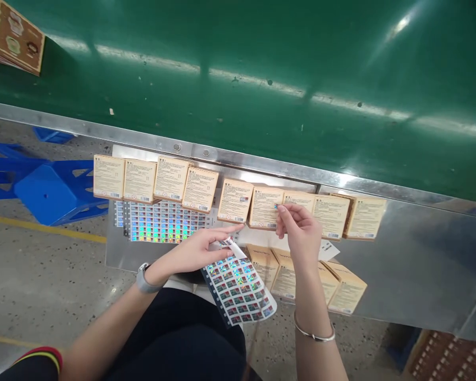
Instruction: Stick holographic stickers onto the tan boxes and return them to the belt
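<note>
My left hand grips a sheet of holographic stickers, its thumb on top and the upper corner curled over. Its index finger reaches towards the lower edge of a cream box. My right hand pinches a small shiny sticker against or just over the right side of that box's printed face; contact is hard to tell. To the left, another box bears a similar sticker on its right side. My right fingers partly cover the neighbouring box.
Several more cream boxes extend the row along a metal shelf. Nearer me stand other boxes. More sticker sheets lie left. Beyond a metal rail runs a green surface with brown boxes. A blue stool stands left.
</note>
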A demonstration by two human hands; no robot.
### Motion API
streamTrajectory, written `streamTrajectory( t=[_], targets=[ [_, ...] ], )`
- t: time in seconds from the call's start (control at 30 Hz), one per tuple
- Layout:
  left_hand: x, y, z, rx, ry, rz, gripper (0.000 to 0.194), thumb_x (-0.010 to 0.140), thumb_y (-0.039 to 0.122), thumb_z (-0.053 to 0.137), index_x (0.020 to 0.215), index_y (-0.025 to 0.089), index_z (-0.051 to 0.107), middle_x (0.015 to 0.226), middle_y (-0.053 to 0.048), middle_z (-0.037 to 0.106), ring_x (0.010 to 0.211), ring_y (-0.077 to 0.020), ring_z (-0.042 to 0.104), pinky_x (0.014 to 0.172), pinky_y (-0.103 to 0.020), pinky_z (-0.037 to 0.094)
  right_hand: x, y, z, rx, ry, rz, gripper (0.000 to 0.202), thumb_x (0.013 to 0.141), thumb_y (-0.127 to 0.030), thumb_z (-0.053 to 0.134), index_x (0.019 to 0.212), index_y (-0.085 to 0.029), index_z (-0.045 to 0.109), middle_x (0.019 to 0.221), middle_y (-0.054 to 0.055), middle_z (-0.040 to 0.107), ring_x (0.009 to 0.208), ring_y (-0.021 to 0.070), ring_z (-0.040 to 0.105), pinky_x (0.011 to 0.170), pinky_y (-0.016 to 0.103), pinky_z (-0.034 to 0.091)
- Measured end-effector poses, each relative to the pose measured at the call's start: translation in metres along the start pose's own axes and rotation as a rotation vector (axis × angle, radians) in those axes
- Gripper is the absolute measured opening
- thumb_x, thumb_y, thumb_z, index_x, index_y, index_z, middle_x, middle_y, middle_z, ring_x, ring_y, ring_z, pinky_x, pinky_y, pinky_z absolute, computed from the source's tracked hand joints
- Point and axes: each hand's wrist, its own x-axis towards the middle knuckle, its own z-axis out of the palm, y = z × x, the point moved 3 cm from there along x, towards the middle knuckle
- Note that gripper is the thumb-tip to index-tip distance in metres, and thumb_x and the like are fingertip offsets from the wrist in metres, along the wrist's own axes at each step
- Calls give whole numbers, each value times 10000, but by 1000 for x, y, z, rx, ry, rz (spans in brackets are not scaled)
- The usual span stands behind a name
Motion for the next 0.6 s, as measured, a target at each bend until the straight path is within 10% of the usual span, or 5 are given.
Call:
streamTrajectory(
  t=[0.43,0.6],
  targets=[
    [-3,-3,-3,-24,0,33,201,902,326,580,983,233,739,1521,-3,433,1362,-267,465,1020,-339,455,-9,-7,12,-326,135,-115,240,800,-434,674,797,-197,634,540,-55,576,372,87,495,390,233,408],
    [-9,0,-6,-15,-2,38,189,905,320,565,900,217,724,1511,-20,452,1307,-282,519,966,-350,467,-9,-9,15,-311,212,-83,502,792,-406,693,1199,-181,501,552,-74,601,388,122,550,446,259,467]
  ],
)
